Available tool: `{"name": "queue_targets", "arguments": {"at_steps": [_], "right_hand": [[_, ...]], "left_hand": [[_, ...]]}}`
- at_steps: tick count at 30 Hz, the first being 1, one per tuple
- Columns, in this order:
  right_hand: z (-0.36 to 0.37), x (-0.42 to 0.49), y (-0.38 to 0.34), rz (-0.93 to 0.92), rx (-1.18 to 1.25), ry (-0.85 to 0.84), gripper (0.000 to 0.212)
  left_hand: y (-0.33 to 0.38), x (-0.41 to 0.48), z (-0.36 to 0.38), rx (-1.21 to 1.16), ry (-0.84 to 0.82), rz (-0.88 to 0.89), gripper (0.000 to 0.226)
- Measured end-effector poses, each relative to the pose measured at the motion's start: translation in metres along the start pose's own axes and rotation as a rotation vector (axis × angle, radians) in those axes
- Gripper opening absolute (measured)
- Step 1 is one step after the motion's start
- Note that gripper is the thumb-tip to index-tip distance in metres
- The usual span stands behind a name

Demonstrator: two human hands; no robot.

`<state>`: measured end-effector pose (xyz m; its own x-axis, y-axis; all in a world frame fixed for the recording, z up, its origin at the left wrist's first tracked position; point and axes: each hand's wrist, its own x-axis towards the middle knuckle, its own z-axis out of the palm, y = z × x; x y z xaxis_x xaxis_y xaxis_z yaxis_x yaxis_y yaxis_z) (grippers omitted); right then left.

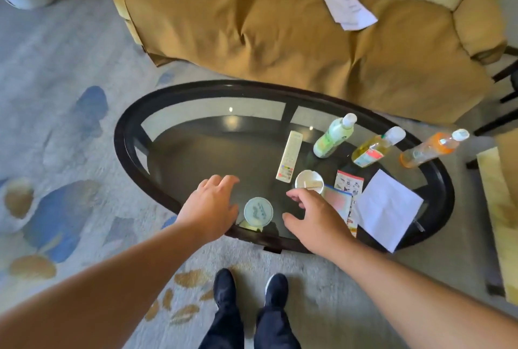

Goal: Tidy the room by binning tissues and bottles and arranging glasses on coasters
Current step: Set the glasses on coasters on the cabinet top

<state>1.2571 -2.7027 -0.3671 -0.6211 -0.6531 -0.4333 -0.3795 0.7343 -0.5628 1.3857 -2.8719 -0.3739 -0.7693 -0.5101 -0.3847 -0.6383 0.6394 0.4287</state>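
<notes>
Coaster (pixel 258 210) first: the round pale one is lying flat on the glass of the oval table (pixel 126 130), close to the near rim and straight ahead of the person's feet, and it is sitting squarely between the two hands. Being round, it is offering no long axis to line up with, so either side would do for a grip. The left hand (pixel 211 205) is hovering just beside its left edge, palm down, fingers loosely spread and a little curled, holding nothing; whether it is brushing the glass I cannot tell. The right hand (pixel 315 219) is hanging a touch farther off on the other side, likewise relaxed and empty. Its thumb is pointing towards the coaster and its fingertips are lying just short of the white cup (pixel 308 181), which is standing upright beyond and to the right of the coaster, by the near end of the remote (pixel 289 159). So I am judging the left hand the nearer one for the coaster and the right the nearer one for the cup; bringing cup onto coaster is looking like a short move leftward and towards the person. The green bottle (pixel 333 135), yellow bottle (pixel 374 149) and orange bottle (pixel 431 149) are standing in a row well apart at the far right end, and a white sheet (pixel 389 208) is lying beyond the right hand.
</notes>
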Motion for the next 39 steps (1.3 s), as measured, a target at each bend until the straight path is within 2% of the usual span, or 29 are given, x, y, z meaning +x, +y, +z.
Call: {"name": "queue_targets", "arguments": {"at_steps": [19, 25, 32, 39], "right_hand": [[0.121, 0.131, 0.099, 0.134, -0.054, -0.193, 0.048], [0.149, 0.151, 0.107, 0.196, -0.089, -0.167, 0.055], [0.166, 0.161, 0.103, 0.196, -0.227, -0.071, 0.037], [0.176, 0.163, 0.103, 0.215, -0.228, -0.016, 0.029]], "left_hand": [[-0.054, 0.077, 0.153, -0.066, -0.199, -0.172, 0.052], [-0.064, 0.094, 0.168, -0.085, -0.182, -0.175, 0.052], [-0.071, 0.101, 0.174, -0.083, -0.188, -0.171, 0.052], [-0.077, 0.103, 0.176, -0.071, -0.196, -0.158, 0.053]]}}
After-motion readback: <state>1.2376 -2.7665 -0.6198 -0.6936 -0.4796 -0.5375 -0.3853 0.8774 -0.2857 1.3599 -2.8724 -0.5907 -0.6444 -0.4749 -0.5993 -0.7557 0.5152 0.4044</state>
